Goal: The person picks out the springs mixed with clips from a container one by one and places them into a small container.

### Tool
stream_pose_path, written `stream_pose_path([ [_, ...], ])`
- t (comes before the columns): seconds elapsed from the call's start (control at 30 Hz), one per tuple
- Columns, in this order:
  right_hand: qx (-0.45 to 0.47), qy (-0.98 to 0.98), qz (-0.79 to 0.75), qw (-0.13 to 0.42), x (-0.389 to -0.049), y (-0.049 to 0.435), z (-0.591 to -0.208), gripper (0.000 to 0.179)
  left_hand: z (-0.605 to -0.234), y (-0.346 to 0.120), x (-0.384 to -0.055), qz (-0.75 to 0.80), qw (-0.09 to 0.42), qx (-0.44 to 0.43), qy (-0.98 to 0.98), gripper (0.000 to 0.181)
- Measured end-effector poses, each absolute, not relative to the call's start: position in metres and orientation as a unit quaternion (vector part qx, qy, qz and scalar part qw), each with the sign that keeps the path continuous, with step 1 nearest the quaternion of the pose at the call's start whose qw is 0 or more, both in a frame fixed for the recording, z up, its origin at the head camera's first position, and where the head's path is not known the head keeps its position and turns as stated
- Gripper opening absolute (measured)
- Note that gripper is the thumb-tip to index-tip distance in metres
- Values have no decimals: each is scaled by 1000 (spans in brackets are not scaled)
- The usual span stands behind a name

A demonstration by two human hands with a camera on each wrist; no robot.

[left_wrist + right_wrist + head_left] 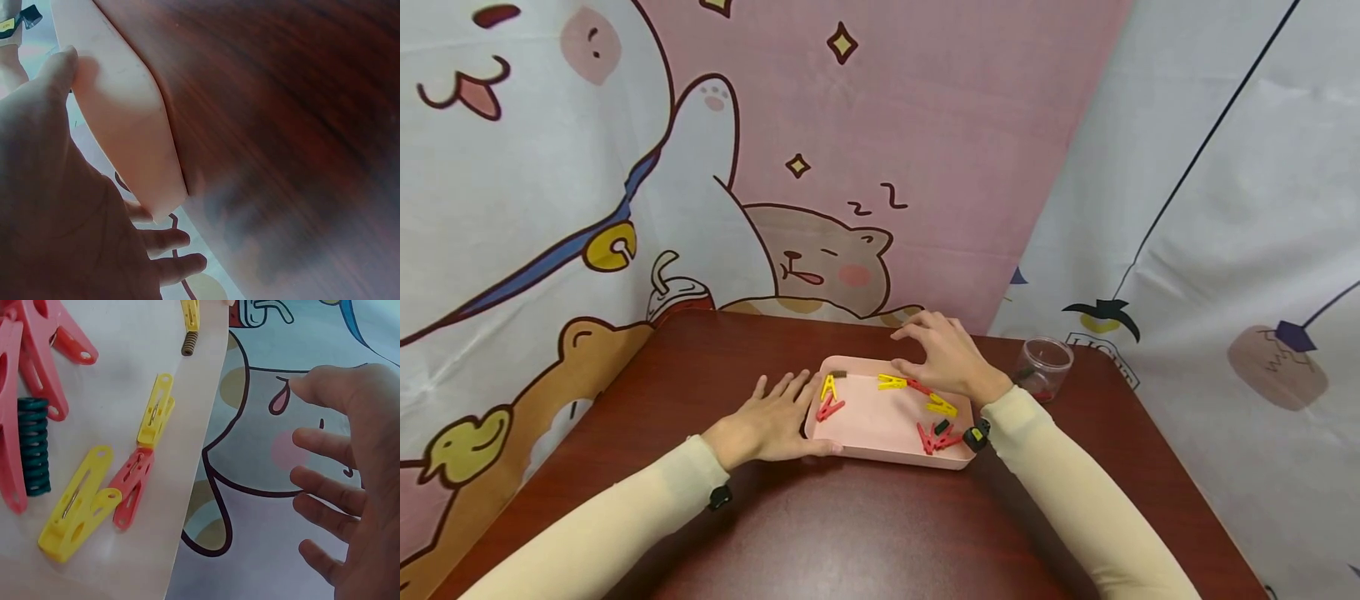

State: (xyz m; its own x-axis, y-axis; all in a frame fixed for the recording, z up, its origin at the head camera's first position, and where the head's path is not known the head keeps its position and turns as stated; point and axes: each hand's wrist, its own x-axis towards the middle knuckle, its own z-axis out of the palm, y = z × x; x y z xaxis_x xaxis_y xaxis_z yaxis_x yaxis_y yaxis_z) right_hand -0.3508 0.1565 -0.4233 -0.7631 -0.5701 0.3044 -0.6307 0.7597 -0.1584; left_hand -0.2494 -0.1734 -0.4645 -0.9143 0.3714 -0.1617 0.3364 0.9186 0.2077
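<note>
A pink tray (872, 425) holds several yellow and red clothespins. My left hand (771, 427) lies along its left side, fingers spread, thumb against the near wall. Over the back right of the tray hovers my right hand (946, 357), fingers loosely bent and apart, nothing between them. Beneath it run a yellow clothespin (156, 412), a red clothespin (134, 487) and another yellow clothespin (75, 509). Red clothespins cluster in the near right corner with a dark green coil (34, 447). At the left are a yellow clothespin (828, 387), a red clothespin (829, 408) and a brown coil (839, 374).
A clear jar (1047, 360) stands right of the tray, beyond my right wrist, with something red and something dark at its bottom. The dark wooden table (850, 533) meets a cartoon-printed cloth (925, 167) at the back and sides.
</note>
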Motion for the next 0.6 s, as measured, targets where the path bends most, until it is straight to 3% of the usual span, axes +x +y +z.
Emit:
stream_pose_path([
  [0.6,382,-914,99,96,-364,125,-434,39,-466,-175,-250,86,94,185,974,140],
])
